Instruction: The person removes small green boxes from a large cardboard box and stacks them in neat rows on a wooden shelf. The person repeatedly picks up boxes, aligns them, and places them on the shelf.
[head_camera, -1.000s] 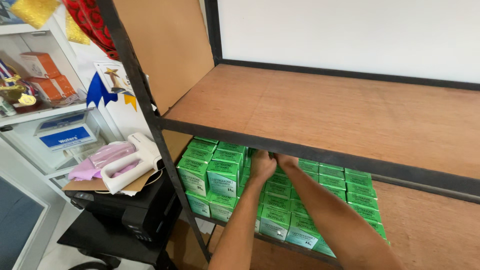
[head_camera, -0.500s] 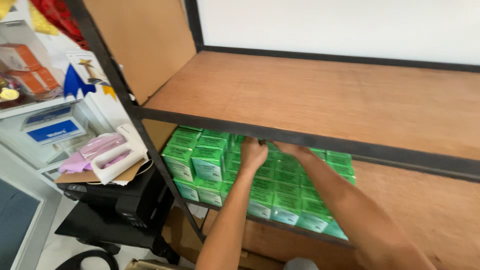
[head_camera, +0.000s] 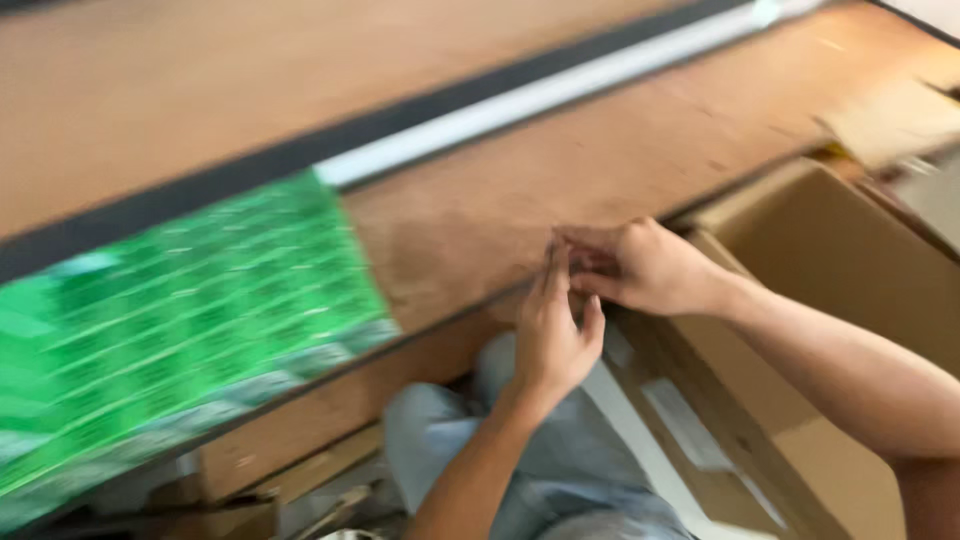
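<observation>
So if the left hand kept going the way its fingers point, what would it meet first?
The left hand points up and away, toward the bare wooden shelf board. Its fingertips already meet the right hand, so that probably comes first; blur hides the depth.

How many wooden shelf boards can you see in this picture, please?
2: an upper shelf board across the top left, and a lower shelf board that carries the green boxes. Others may be out of frame.

left hand (head_camera: 550, 335): fingers upright, slightly spread, palm turned away, fingertips touching the right hand at the front edge of the wooden shelf (head_camera: 480, 215)
right hand (head_camera: 640, 265): loosely curled, knuckles up, resting on the shelf board's bare part
held object: none visible; blur hides detail
shelf: brown board, dark metal front rail
</observation>
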